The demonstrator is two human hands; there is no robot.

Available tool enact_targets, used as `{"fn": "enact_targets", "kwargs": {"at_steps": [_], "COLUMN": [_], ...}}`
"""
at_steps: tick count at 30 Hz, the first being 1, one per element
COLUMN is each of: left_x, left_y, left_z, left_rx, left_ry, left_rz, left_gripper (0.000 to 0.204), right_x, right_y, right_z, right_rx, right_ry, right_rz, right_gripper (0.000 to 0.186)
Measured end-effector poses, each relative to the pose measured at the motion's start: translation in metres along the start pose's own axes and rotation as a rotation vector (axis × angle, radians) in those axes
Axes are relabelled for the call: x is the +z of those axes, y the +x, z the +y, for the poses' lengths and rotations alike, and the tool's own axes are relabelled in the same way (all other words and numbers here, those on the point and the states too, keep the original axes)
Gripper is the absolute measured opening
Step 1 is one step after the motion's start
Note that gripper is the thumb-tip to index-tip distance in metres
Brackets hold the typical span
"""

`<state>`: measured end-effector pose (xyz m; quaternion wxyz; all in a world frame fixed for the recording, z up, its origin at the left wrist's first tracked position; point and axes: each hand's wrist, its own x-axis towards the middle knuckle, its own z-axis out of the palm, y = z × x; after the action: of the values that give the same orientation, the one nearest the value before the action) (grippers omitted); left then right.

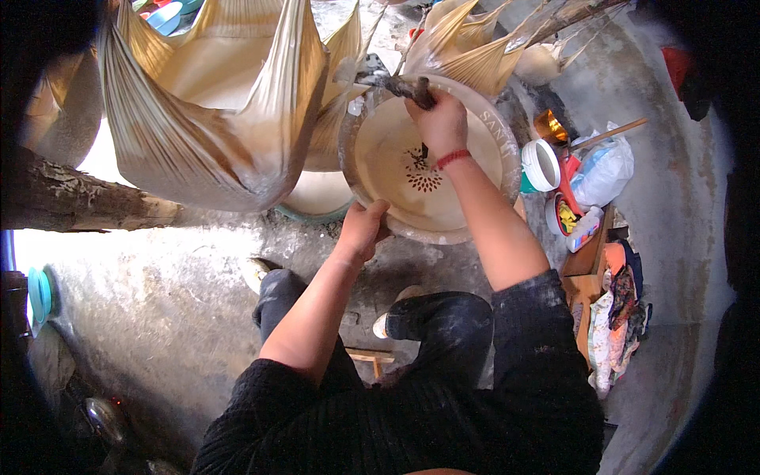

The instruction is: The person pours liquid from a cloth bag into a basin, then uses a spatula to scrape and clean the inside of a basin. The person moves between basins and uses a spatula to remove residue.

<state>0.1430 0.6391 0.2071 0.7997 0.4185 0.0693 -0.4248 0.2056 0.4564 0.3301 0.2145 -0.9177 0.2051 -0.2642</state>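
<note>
A large pale basin with a dark petal pattern on its bottom is in front of me, holding a thin cloudy layer. My left hand is closed on its near-left rim, thumb on top. Above the basin's far side, my right hand, with a red band at the wrist, is closed round a dark, knobby wooden stick. The fingers' far side is hidden. Left of the basin hangs a wet cream straining cloth, gathered in folds and sagging. Beneath it, a green-rimmed tub contains whitish liquid.
A thick log juts in from the left. More cloths hang behind the basin. To the right are a white bucket, a plastic bag and a wooden bench with fabric beside it. My feet rest on a concrete floor.
</note>
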Motion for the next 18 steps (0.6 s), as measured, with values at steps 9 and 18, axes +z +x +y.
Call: {"fn": "enact_targets", "kwargs": {"at_steps": [9, 18], "left_x": [-0.006, -0.010], "left_y": [0.006, 0.009], "left_z": [-0.004, -0.007], "left_rx": [0.010, -0.038], "left_ry": [-0.038, 0.076], "left_rz": [-0.024, -0.047], "left_gripper": [0.035, 0.039], "right_x": [0.052, 0.059], "right_y": [0.053, 0.077], "right_z": [-0.010, 0.006], "right_rx": [-0.842, -0.977], "right_ry": [-0.641, -0.674], "right_rz": [-0.180, -0.109], "right_gripper": [0.018, 0.024]}}
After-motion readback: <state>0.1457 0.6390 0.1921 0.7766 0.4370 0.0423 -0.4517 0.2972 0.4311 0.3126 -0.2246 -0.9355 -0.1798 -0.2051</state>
